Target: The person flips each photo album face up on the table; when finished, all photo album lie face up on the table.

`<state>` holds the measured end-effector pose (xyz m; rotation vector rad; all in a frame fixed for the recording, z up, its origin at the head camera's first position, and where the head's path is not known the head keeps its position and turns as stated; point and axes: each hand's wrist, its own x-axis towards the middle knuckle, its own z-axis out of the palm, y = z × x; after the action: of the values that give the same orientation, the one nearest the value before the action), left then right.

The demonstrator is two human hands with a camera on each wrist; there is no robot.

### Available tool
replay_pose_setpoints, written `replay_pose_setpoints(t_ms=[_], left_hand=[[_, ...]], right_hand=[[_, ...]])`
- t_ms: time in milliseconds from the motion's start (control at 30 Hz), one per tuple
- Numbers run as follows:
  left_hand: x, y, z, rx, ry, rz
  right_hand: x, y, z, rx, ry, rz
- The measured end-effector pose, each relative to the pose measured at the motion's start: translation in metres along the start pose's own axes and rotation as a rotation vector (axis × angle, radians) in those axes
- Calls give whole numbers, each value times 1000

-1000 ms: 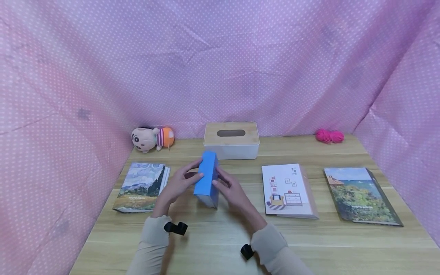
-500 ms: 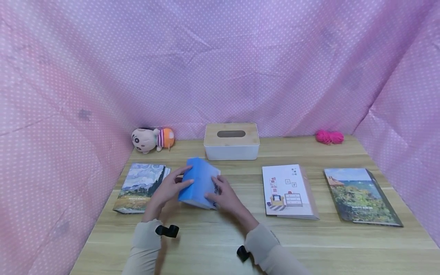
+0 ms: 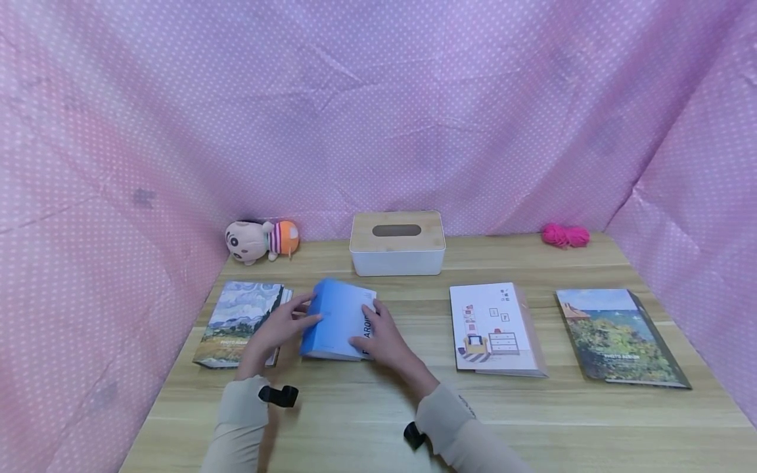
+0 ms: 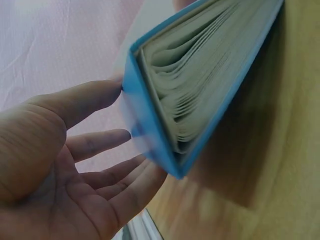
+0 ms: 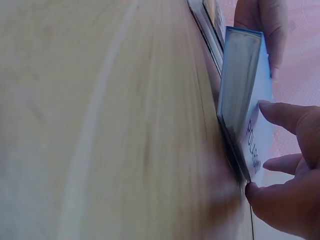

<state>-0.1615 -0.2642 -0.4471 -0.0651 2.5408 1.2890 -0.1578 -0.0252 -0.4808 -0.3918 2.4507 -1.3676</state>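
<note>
A thick blue photo album (image 3: 340,320), lettered along its cover's right side, stands tilted on the wooden table between both hands. Its spine edge is raised toward the left, and the pages (image 4: 200,70) show at its near end in the left wrist view. My left hand (image 3: 285,323) touches the spine with its thumb and extended, spread fingertips. On the other side, my right hand (image 3: 384,334) holds the opposite edge, thumb and a finger (image 5: 282,115) on the cover and another fingertip down at the lower edge. Behind the left hand lies a landscape-painted photo album (image 3: 239,322).
A white album with a furniture drawing (image 3: 491,328) and a seaside-painted album (image 3: 621,338) lie at right. Along the back are a plush doll (image 3: 260,242), a wood-topped tissue box (image 3: 397,246) and pink yarn (image 3: 565,235). Pink dotted cloth (image 3: 378,118) hangs behind.
The blue album has tipped from standing spine-up to leaning, its spine moving left and lower and its cover turning upward. Both hands have moved left with it.
</note>
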Motion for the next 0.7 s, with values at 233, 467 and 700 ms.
replay_pose_setpoints(t_ms=[233, 467, 700], left_hand=[[3, -11, 4, -1, -1, -30], [1, -10, 6, 5, 6, -45], [0, 0, 9, 56, 12, -74]], right_hand=[[3, 1, 5, 19, 21, 35], [5, 0, 9, 21, 48, 68], [5, -3, 8, 7, 38, 65]])
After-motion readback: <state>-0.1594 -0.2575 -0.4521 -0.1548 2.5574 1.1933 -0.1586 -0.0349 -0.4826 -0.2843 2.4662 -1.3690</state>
